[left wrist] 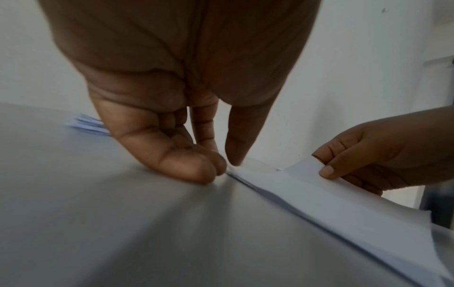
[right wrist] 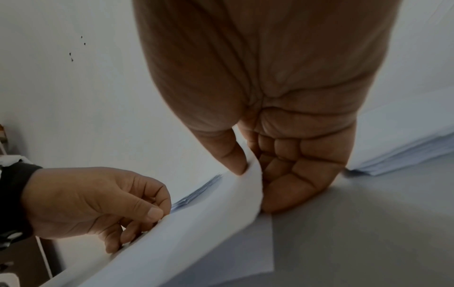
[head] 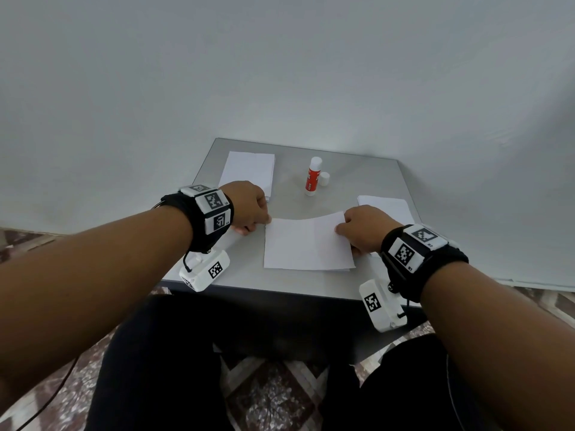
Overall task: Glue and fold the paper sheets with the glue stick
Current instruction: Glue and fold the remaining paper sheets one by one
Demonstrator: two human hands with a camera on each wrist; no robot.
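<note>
A white paper sheet [head: 308, 244] lies in the middle of the grey table [head: 373, 178], its far edge lifted and bowed. My left hand [head: 264, 223] pinches the sheet's far left corner [left wrist: 236, 170] between thumb and fingers. My right hand [head: 342, 227] pinches the far right edge [right wrist: 250, 180], thumb on top and fingers below. The right side of the sheet curls up off the table. Behind the sheet is a white glue stick [head: 312, 177] with a red label, and a small white cap [head: 324, 179] stands beside it. Neither hand touches the glue stick.
A stack of white sheets [head: 249, 172] sits at the back left of the table, just behind my left hand. Another stack [head: 385, 208] lies at the right, behind my right hand. A white wall rises close behind the table. My knees are under the table's near edge.
</note>
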